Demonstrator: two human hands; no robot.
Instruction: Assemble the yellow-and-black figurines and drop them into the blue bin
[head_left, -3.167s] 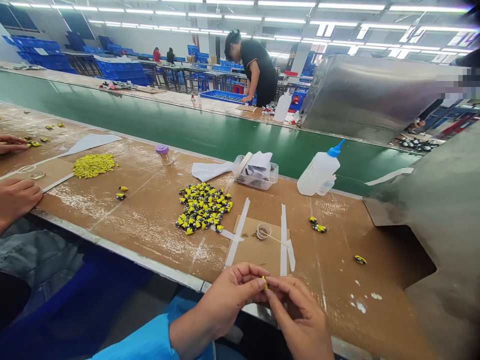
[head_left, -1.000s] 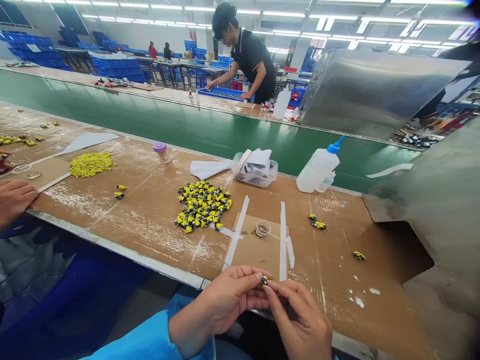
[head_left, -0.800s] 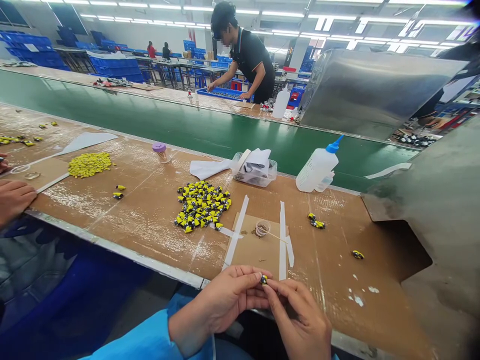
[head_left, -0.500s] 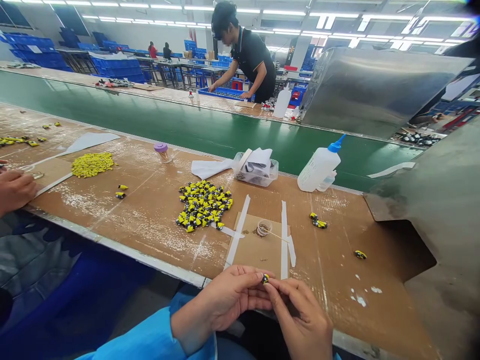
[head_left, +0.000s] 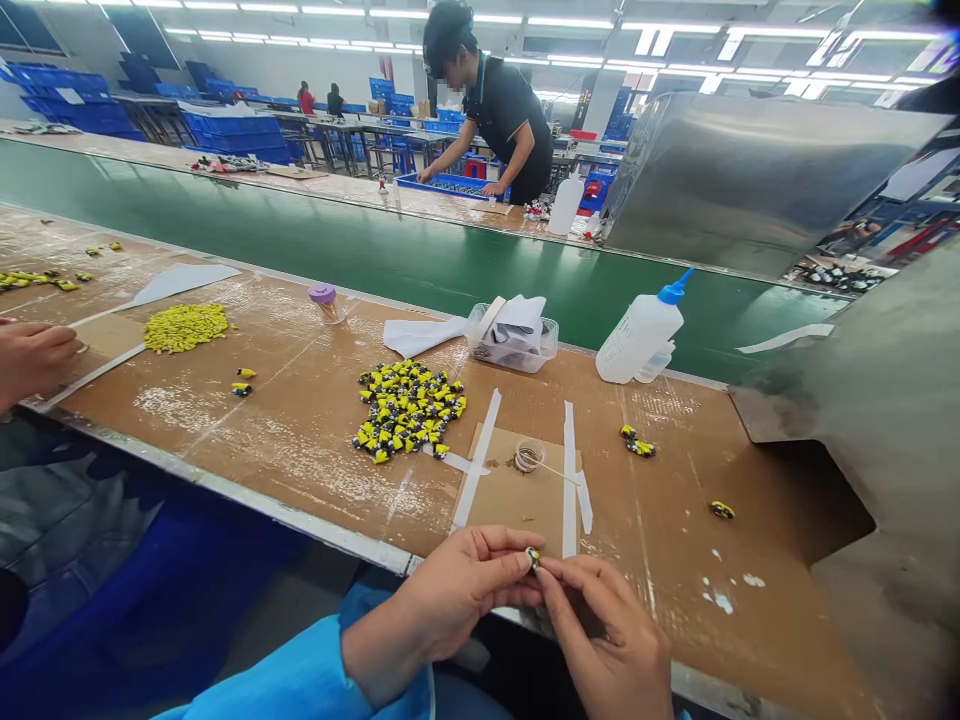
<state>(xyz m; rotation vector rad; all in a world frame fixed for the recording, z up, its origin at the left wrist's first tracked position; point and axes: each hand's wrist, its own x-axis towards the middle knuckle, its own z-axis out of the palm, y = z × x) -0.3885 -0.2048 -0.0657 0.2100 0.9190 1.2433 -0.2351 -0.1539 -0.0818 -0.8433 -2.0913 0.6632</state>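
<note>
Between the fingertips of my left hand (head_left: 469,585) is a small yellow-and-black plastic part (head_left: 533,558), held just above the table's front edge. My right hand (head_left: 607,625) pinches at the same part from the right, thumb and forefinger touching its lower side. Beyond my hands, a small clear cup (head_left: 528,456) with a thin stick leaning in it stands on a taped cardboard sheet (head_left: 499,500). Left of the cup lies a pile of similar yellow-and-black parts (head_left: 409,410).
A squeeze bottle (head_left: 639,335) with a blue tip stands behind on the right, near a clear tub (head_left: 517,345). A few finished-looking parts (head_left: 637,442) lie at right, beside a metal housing (head_left: 900,450). A co-worker's hand (head_left: 34,360) is at far left, by yellow pieces (head_left: 185,328).
My left fingers have shifted slightly on the small part, and it has turned a little. The co-worker's hand at far left has moved slightly.
</note>
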